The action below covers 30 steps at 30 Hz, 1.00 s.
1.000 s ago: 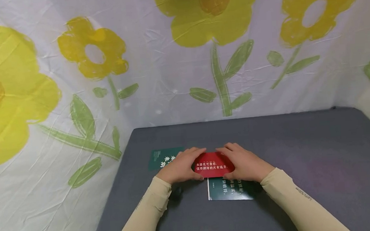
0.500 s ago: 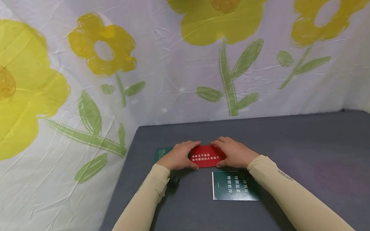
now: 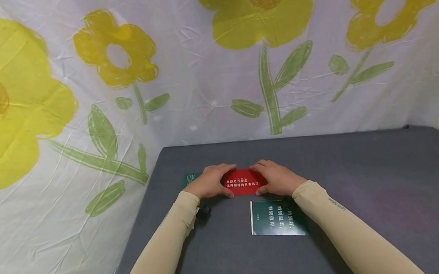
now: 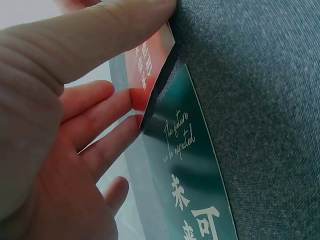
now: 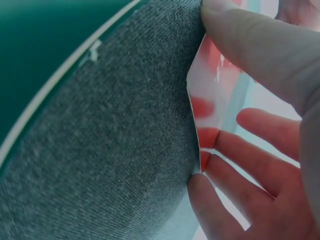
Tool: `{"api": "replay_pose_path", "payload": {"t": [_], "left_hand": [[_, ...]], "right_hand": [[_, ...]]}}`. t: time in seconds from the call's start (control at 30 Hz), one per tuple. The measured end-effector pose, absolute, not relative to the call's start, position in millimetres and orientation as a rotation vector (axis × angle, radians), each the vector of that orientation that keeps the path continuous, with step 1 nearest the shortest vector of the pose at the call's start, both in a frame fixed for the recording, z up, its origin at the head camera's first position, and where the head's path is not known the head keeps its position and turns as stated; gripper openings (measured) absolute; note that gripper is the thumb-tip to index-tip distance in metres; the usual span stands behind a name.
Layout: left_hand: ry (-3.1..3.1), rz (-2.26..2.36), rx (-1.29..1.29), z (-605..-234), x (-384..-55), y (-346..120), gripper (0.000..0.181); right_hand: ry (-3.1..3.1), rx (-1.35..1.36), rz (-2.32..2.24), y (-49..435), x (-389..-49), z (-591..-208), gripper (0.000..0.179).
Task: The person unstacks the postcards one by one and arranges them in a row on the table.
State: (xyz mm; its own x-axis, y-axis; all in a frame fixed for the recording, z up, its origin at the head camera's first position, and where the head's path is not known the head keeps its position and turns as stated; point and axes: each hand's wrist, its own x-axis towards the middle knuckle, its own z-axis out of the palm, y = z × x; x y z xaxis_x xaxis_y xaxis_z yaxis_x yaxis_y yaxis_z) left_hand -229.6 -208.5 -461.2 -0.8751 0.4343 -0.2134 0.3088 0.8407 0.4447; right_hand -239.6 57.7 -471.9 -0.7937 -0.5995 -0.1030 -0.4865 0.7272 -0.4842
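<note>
A red card (image 3: pixel 243 182) with white characters lies on or just over the dark grey table, between both hands. My left hand (image 3: pixel 212 182) holds its left end, thumb at the near edge and fingers at the far side. My right hand (image 3: pixel 279 178) holds the right end in the same manner. In the left wrist view, a green card (image 4: pixel 190 160) with white writing lies beside the red card (image 4: pixel 150 75), partly under the left hand in the head view. The right wrist view shows the thumb and fingertips at the red card's edge (image 5: pixel 207 117).
Another green card (image 3: pixel 275 218) with white characters lies nearer on the table (image 3: pixel 228 255), its right end partly behind the right forearm. A small black thing (image 3: pixel 203 211) shows by the left wrist. A flower-printed cloth (image 3: pixel 196 79) hangs behind and left of the table.
Both hands have moved the red card away and to the left, off the nearer green card, which now shows more fully. In the last half second the hands barely moved.
</note>
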Motion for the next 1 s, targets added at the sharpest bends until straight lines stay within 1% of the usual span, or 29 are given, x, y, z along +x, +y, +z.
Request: {"api": "replay_pose_path", "payload": {"t": [0.5,0.67,0.87,1.0], "left_hand": [[2.710,0.596,0.541,-462.6,-228.8,-211.4,0.097],[2.723,0.571,0.494,-459.5,-225.5,-205.5,0.102],[2.801,0.481,0.527,-459.1,-217.2,-198.9,0.111],[2.872,0.407,0.588,-455.6,-204.7,-189.8,0.112]], "right_hand": [[2.685,-0.870,-0.640,55.4,-239.9,-470.7,0.085],[2.678,-0.866,-0.644,59.4,-236.7,-472.0,0.087],[2.710,-0.858,-0.686,72.0,-223.7,-466.8,0.085],[2.751,-0.842,-0.674,85.0,-207.1,-457.5,0.086]]}}
